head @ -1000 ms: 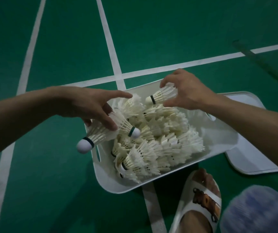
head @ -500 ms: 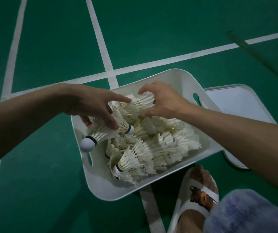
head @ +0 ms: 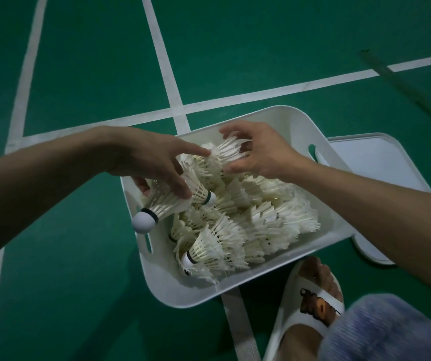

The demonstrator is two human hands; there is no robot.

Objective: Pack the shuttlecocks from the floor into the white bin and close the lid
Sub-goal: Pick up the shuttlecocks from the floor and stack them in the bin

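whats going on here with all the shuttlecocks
A person is packing shuttlecocks into a white bin on the court floor. The left hand grips a shuttlecock over the bin's rim; the right hand reaches onto the pile, grip unclear. The lid lies beside the bin, not yet on.

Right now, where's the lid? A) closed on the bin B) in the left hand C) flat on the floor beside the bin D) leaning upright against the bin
C: the lid lies flat on the floor beside the white bin, which stands open.
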